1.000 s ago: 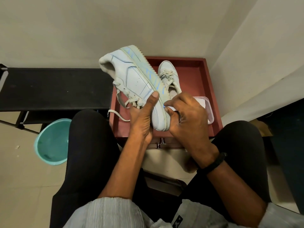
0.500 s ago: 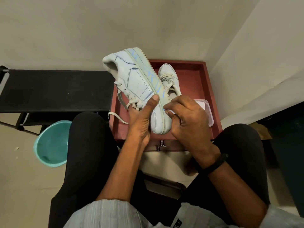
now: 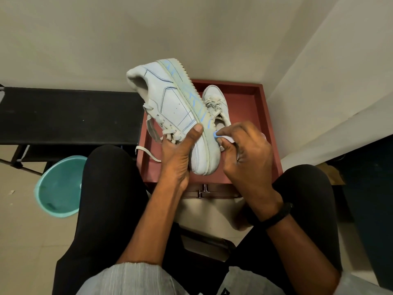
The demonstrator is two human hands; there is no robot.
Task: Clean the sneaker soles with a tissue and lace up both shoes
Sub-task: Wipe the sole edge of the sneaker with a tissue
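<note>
- left hand grips sneaker on its side, thumb on upper
- right hand pinches tissue against sole edge
- second sneaker in red tray

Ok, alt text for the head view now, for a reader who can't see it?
The left hand grips a white sneaker on its side, while the right hand pinches a tissue against its sole edge near the toe. Behind them the second sneaker lies in a red tray, and a teal basin sits on the floor.
</note>
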